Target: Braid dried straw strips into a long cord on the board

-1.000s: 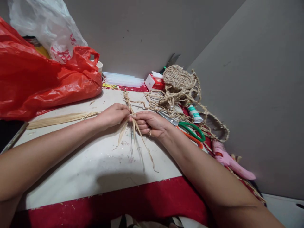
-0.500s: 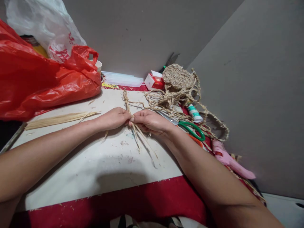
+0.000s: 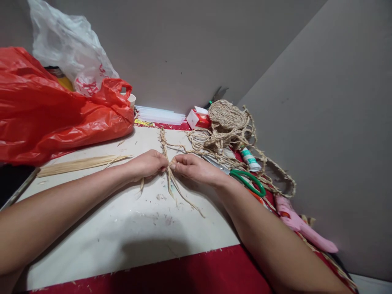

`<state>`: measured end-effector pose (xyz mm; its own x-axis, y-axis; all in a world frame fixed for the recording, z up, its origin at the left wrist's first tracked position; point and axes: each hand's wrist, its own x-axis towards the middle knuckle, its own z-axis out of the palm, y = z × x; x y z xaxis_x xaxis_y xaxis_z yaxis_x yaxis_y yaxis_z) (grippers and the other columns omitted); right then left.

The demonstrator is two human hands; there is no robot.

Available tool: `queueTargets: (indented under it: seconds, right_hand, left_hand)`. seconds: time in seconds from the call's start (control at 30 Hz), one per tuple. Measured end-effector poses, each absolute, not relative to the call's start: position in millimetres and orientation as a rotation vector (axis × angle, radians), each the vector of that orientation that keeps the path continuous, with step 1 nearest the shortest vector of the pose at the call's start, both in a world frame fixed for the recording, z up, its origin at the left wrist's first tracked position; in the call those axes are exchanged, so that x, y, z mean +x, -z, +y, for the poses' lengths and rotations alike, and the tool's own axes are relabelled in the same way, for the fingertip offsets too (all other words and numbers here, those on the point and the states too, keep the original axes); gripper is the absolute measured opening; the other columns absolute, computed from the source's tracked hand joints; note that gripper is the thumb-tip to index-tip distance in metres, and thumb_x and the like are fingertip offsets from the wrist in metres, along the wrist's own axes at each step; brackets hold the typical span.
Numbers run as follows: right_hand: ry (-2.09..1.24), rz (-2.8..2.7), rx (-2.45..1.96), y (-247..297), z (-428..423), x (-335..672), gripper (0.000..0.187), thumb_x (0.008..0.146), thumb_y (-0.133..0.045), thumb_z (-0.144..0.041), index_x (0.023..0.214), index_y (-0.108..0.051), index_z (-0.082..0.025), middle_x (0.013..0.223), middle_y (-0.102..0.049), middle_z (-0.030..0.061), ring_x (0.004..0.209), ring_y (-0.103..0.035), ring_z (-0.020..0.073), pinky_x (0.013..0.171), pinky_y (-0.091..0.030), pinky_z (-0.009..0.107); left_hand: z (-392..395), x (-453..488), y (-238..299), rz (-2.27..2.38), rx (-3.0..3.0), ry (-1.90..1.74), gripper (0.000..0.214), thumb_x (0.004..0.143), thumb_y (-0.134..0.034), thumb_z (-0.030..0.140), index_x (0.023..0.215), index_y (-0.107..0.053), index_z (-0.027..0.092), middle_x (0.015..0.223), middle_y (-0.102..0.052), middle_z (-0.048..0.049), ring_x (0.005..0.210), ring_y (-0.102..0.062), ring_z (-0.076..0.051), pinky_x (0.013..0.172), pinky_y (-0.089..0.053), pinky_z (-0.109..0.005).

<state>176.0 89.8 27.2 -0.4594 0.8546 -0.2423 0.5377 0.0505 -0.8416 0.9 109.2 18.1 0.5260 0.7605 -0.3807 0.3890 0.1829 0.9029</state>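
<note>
My left hand and my right hand meet fingertip to fingertip over a white board. Both pinch the same braided straw cord, which runs from the pinch away toward the wall. Loose straw strands fan out from under my fingers toward me and lie on the board. The fingers of both hands are closed on the straw.
A red plastic bag and a white one fill the left. A bundle of straw strips lies left of my hands. To the right sit coiled braid, green-handled scissors, a glue tube, a pink glue gun, a small red box.
The view has tilted, so everything sits lower in frame. My hands have drawn closer at the pinch. The loose strands have swung left and now lie flatter on the board.
</note>
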Motion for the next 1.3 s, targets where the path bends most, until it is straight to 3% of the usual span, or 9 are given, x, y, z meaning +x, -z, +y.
queueTargets:
  seconds: [0.17,0.3,0.4,0.6,0.73,0.93,1.03,1.13,1.3]
  right_hand:
    - [-1.344,-1.985,-1.427,-26,91,176,0.021,0.076,-0.055,-0.032,0.066,-0.052,-0.014,0.054,-0.040,-0.0048,0.050,-0.033,0.0068,0.047,-0.027,0.020]
    - [-1.658,-1.549,-1.453,-26,83,165,0.020,0.075,-0.052,-0.032,0.064,-0.053,-0.015,0.041,-0.029,-0.0092,0.034,-0.020,0.0047,0.035,-0.016,0.021]
    - [-1.598,-1.441,-1.477,-24,76,155,0.020,0.075,-0.051,-0.029,0.062,-0.055,-0.015,0.037,-0.027,-0.0097,0.030,-0.018,0.0039,0.033,-0.013,0.021]
    - [-1.237,-1.697,-1.610,-11,64,150,0.027,0.081,-0.040,-0.028,0.062,-0.054,-0.016,0.039,-0.043,-0.0038,0.032,-0.036,0.0073,0.037,-0.024,0.021]
    - [-0.610,-2.076,-1.731,-14,56,147,0.032,0.083,-0.040,-0.027,0.059,-0.057,-0.016,0.053,-0.060,0.0043,0.049,-0.052,0.0120,0.050,-0.032,0.024]
    - [0.033,-2.397,-1.855,-23,44,135,0.032,0.088,-0.037,-0.026,0.082,-0.067,-0.015,0.071,-0.070,0.0109,0.057,-0.059,0.0189,0.054,-0.029,0.029]
    - [0.004,-2.542,-1.757,-26,38,132,0.030,0.088,-0.037,-0.022,0.081,-0.065,-0.013,0.071,-0.068,0.0113,0.054,-0.056,0.0168,0.053,-0.026,0.029]
    - [-0.295,-2.628,-1.546,-37,35,138,0.031,0.088,-0.043,-0.030,0.068,-0.061,-0.014,0.062,-0.063,0.0075,0.049,-0.048,0.0127,0.051,-0.024,0.027]
    - [-0.508,-2.065,-1.480,-53,51,159,0.037,0.087,-0.046,-0.042,0.063,-0.056,-0.016,0.057,-0.053,0.0022,0.051,-0.042,0.0105,0.050,-0.027,0.024]
  left_hand:
    - [108,0,-16,1.093,1.583,-0.411,0.022,0.072,-0.048,0.023,0.051,-0.047,0.016,0.039,-0.033,0.0061,0.038,-0.025,-0.005,0.043,-0.018,-0.022]
    - [109,0,-11,1.049,1.674,-0.459,0.021,0.072,-0.046,0.025,0.058,-0.057,0.014,0.047,-0.042,0.0045,0.045,-0.031,-0.007,0.047,-0.024,-0.022]
    - [107,1,-7,0.995,1.645,-0.504,0.022,0.072,-0.044,0.022,0.060,-0.060,0.013,0.051,-0.049,0.0027,0.048,-0.036,-0.007,0.051,-0.028,-0.021]
    - [101,4,-9,1.004,1.447,-0.563,0.021,0.069,-0.044,0.018,0.048,-0.049,0.015,0.040,-0.039,0.0052,0.039,-0.030,-0.006,0.043,-0.023,-0.021]
    - [98,5,-13,1.025,1.377,-0.565,0.025,0.067,-0.044,0.016,0.043,-0.035,0.018,0.037,-0.027,0.0073,0.034,-0.021,-0.004,0.039,-0.015,-0.023]
    - [95,7,-15,1.057,1.307,-0.553,0.029,0.069,-0.046,0.019,0.043,-0.033,0.019,0.035,-0.026,0.0068,0.032,-0.020,-0.005,0.036,-0.011,-0.025]
    - [95,7,-15,1.040,1.281,-0.522,0.026,0.071,-0.049,0.019,0.046,-0.041,0.018,0.034,-0.029,0.0067,0.031,-0.021,-0.005,0.036,-0.010,-0.025]
    - [96,5,-15,1.010,1.235,-0.469,0.018,0.074,-0.051,0.022,0.059,-0.056,0.014,0.035,-0.034,0.0067,0.032,-0.022,-0.005,0.037,-0.011,-0.024]
    - [100,2,-17,0.937,1.239,-0.463,0.016,0.075,-0.055,0.025,0.063,-0.056,0.014,0.034,-0.032,0.0075,0.030,-0.022,-0.005,0.036,-0.011,-0.023]
